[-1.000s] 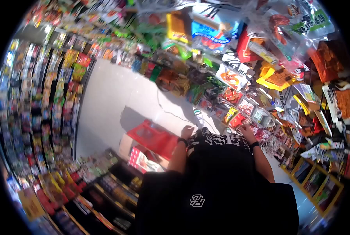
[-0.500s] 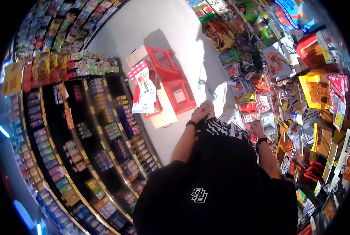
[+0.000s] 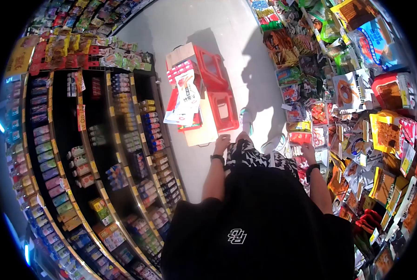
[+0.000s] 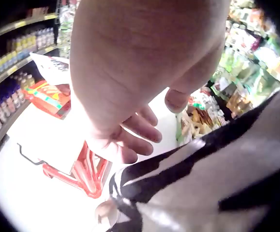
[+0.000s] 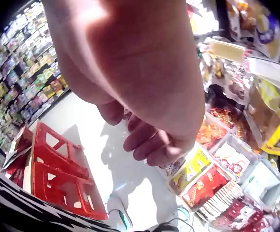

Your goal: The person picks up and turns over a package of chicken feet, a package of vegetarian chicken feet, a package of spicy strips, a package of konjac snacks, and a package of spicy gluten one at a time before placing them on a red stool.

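My left hand (image 3: 222,143) hangs beside the patterned shorts (image 3: 252,156), its fingers loosely bent with nothing between them. In the left wrist view those fingers (image 4: 130,140) overlap the edge of a red plastic stool (image 4: 89,176). Over on the other side, my right hand (image 3: 307,151) hangs relaxed and holds nothing. It is nearest the clear bins of packed snacks (image 5: 198,166) in the right wrist view. Ahead and to the left on the floor, red stools (image 3: 215,70) stand against a wooden board (image 3: 201,133) that bears red boxes and a white printed packet (image 3: 187,88).
Drink shelves (image 3: 124,154) line the left side. Hanging snack packets (image 3: 385,130) crowd the right side, some sticking out. Pale floor (image 3: 171,23) runs between them, with a shoe (image 3: 245,121) on it.
The head view has swung left, bringing the drink shelves and stools fully into sight. My left hand came forward over the shorts, then dropped back to the side. Both hands stay free of goods.
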The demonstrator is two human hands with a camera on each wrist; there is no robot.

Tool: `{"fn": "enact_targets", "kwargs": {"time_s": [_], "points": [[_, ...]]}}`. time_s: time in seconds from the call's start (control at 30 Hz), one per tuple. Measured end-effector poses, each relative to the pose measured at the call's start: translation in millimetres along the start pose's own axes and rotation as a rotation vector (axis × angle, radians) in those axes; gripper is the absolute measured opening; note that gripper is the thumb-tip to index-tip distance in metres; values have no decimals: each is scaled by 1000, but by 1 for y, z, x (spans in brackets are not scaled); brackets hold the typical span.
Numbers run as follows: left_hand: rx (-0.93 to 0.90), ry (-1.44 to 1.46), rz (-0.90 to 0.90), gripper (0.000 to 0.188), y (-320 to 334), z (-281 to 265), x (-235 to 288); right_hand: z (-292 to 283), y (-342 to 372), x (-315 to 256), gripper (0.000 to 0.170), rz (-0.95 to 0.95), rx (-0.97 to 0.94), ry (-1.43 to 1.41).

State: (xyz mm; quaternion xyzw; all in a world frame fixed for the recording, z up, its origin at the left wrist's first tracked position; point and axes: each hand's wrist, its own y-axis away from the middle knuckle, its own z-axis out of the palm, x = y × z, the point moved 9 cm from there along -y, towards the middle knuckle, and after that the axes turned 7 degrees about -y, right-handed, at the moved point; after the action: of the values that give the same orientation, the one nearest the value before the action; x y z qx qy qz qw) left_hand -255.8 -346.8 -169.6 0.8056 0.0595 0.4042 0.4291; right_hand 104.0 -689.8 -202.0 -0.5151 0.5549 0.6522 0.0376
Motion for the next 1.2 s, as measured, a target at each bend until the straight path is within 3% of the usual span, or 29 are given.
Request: {"fn": "enact_targets", "kwargs": {"time_s": [0.07,0.2,0.33,0.47,0.5,0.53,0.6,0.63,0.7,0.77,0.9,1.0,1.1,1.13,1.2], "points": [[136,110,-91,39,-3,-23,-9,21,-2,-39,35,-180,-40,191],[233,330,-166,37,-47,-53,-36,73,7,-94,32,-211,-87,349],[242,578,-137,40,-86,-76,-13,139,14,-137,30,-212,-229,534],[175,455,-92,56,-140,-92,18,200,-11,-131,28,-278,-387,575],[140,419,-57,58,-156,-91,18,216,-10,-137,28,-211,-421,569],[116,608,-152,59,-146,-88,37,232,-1,-156,28,-202,-422,609],[97,638,-180,60,-171,-87,28,262,11,-184,29,-192,-414,653],[80,655,-196,61,-183,-85,25,275,15,-195,28,-273,-435,653],[145,955,-243,55,-173,-84,39,290,26,-214,28,-344,-445,659],[284,1187,-185,49,-173,-88,46,303,36,-224,29,-238,-501,577],[468,1172,-278,40,-174,-87,41,305,38,-233,30,-379,-499,628],[542,956,-223,34,-170,-93,54,294,37,-227,30,-285,-475,617],[686,803,65,40,-149,-104,84,282,41,-231,30,-323,-460,606],[638,545,25,43,-135,-105,97,278,42,-233,30,-331,-455,601],[611,458,-7,44,-127,-104,102,269,43,-233,30,-337,-446,567]]}}
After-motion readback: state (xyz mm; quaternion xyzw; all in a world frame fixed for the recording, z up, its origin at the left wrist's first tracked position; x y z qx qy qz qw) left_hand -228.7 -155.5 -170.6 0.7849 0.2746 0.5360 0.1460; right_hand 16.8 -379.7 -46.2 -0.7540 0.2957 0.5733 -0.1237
